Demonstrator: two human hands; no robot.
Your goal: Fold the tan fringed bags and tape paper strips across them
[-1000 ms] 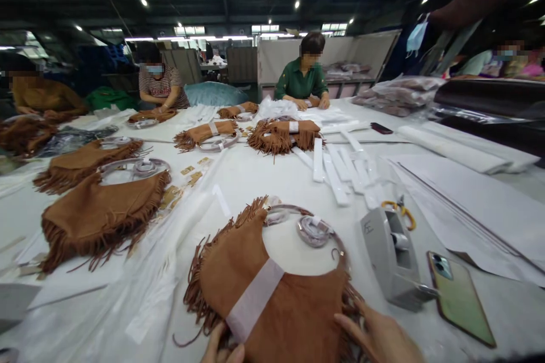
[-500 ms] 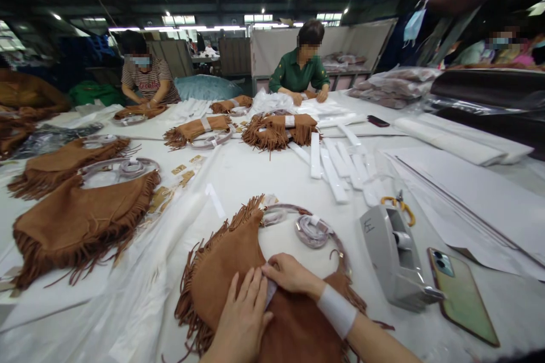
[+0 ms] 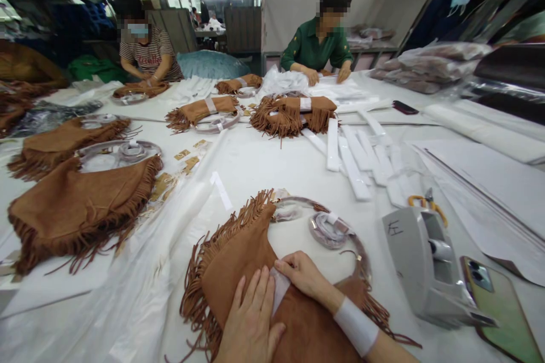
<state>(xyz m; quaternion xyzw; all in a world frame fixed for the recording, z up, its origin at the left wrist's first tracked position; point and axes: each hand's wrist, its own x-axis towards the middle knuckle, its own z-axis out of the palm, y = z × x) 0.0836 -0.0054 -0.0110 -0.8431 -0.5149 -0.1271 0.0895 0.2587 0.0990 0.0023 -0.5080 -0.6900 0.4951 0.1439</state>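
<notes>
On one fringed bag (image 3: 309, 323) I see the left grip (image 3: 251, 317) spread flat, the right grip (image 3: 305, 278) pinching one strip (image 3: 280, 290); near right, one dispenser (image 3: 411, 272), one phone (image 3: 506, 309).

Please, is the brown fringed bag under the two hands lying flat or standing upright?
Lying flat: the bag has its broad side up on the table, with the left hand resting on it.

We saw a brown bag (image 3: 232, 264) with a whitish strip (image 3: 280, 292), a grey dispenser (image 3: 404, 261), yellow-handled scissors (image 3: 427, 202), a pale green phone (image 3: 506, 309), a green shirt (image 3: 313, 45) and a striped top (image 3: 147, 57).
</notes>
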